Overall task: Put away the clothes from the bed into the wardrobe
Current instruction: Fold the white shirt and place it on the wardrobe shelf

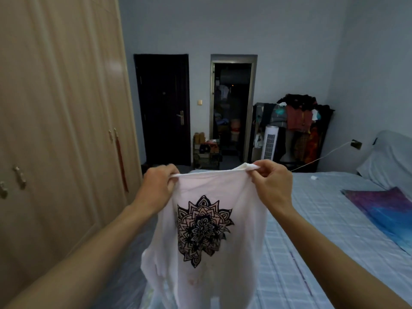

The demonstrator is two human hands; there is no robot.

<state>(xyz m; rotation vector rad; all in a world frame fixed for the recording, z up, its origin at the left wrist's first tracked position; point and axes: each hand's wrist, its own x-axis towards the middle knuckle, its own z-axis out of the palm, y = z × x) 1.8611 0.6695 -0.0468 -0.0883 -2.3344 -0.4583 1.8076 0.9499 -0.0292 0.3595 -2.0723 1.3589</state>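
A: What is getting cut off nearest the camera?

B: The shirt (207,230) is running out of the bottom edge, so its hem is not showing. It is a pale shirt with a dark flower-like print, and the lower folds are bunching so I cannot tell sleeves from body. Both forearms are also entering from the bottom corners.

A: How are the hands holding it?

B: The left hand (158,184) is curling its fingers round the top edge of the shirt, knuckles facing the camera. The right hand (272,186) is pinching the same edge between thumb and fingers, with a fold of cloth sticking up just above them. Both arms are reaching forward, and the edge is stretching between the hands.

A: Where is the shirt hanging?

B: In the air, over the near end of the bed (323,230), with the wardrobe (55,108) standing to the left, its doors closed.

A: Anything lying on the bed?

B: A purple and blue cloth (383,208) is lying at the right, running out of the frame. A small white thing further back is too small to name.

A: And further off?

B: A dark door (163,108) is standing closed, and beside it an open doorway (231,108) is looking too dim to read. A rack of clothes (301,121) is filling the far corner, with a white tower fan (270,142) in front.
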